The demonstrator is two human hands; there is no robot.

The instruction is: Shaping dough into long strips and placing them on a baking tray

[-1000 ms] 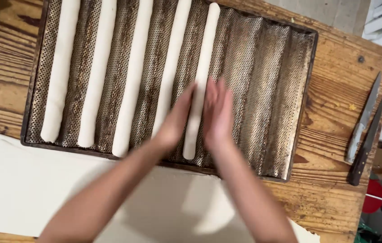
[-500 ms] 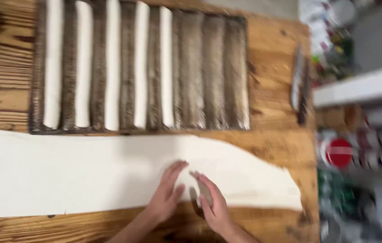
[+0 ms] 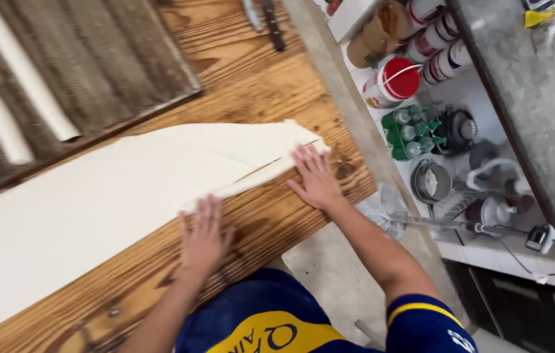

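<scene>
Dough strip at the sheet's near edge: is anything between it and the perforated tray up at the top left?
Only the dough sheet itself lies between the cut strip and the tray. Both hands, left and right, already rest flat on the strip; nothing separates them from it.

The wooden counter (image 3: 251, 85) carries a rolled dough sheet (image 3: 94, 209) at centre, a perforated baguette tray (image 3: 94, 59) at eleven o'clock, and knives (image 3: 265, 16) at twelve.
</scene>
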